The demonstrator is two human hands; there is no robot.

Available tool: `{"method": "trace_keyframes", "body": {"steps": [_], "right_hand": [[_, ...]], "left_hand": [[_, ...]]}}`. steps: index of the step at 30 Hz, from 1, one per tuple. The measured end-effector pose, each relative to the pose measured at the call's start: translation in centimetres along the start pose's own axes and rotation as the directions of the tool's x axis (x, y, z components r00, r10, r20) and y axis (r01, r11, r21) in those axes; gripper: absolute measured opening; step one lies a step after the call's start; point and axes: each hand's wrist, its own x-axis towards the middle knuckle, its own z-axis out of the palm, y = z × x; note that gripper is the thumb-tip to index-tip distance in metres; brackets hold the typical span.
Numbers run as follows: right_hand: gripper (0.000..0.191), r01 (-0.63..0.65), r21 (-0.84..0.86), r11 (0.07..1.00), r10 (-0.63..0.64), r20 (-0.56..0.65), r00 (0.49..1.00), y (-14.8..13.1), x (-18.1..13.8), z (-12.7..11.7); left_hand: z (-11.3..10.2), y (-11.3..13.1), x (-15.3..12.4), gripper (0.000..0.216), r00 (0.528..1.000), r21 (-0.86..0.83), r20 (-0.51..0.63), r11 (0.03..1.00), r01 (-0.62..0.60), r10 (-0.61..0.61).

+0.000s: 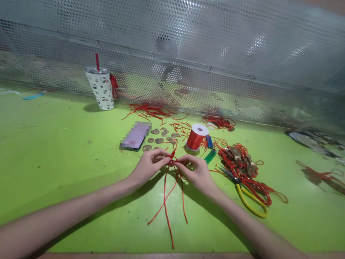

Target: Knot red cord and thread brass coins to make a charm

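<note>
A knotted red cord is held up between both my hands just above the green table, its small loop pointing away from me and several loose ends hanging toward me. My left hand pinches the knot from the left between thumb and fingers. From the right, my right hand pinches the cord at the same knot. Brass-coloured coins lie just beyond my left fingers. Past my right hand stands a white spool of red cord. The fingertips hide part of the knot.
Yellow-handled scissors lie right, against a pile of corded coins. A green lighter and a blue one are near the spool. A phone, a tumbler with straw and cut cords sit farther back, before a perforated metal screen.
</note>
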Motion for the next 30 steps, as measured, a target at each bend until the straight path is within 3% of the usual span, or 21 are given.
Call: {"method": "trace_keyframes", "body": {"steps": [6, 12, 20, 24, 30], "right_hand": [[0.016, 0.132, -0.141, 0.981, -0.136, -0.020, 0.991, -0.3, -0.1, -0.4], [0.012, 0.337, -0.402, 0.852, -0.354, 0.034, 0.935, 0.9, -0.2, -0.8], [0.010, 0.447, -0.522, 0.727, -0.484, 0.072, 0.872, 1.3, 0.0, -0.6], [0.004, 0.450, -0.450, 0.771, -0.464, 0.086, 0.882, 1.0, -0.3, -0.5], [0.004, 0.363, -0.292, 0.885, -0.384, -0.015, 0.923, 0.5, -0.3, -0.4]], "left_hand": [[-0.1, 0.3, 0.1, 0.020, 0.998, -0.018, 0.032, 0.999, 0.049, -0.048], [-0.1, 0.6, 0.1, 0.019, 0.996, -0.022, 0.049, 0.997, 0.079, -0.077], [0.1, 0.7, -0.3, 0.012, 0.987, 0.049, 0.159, 0.999, 0.020, -0.028], [0.1, 0.5, -0.4, 0.016, 0.979, 0.023, 0.202, 1.000, 0.021, -0.025], [0.1, 0.7, -0.3, 0.015, 0.986, 0.018, 0.167, 1.000, 0.020, -0.023]]}}
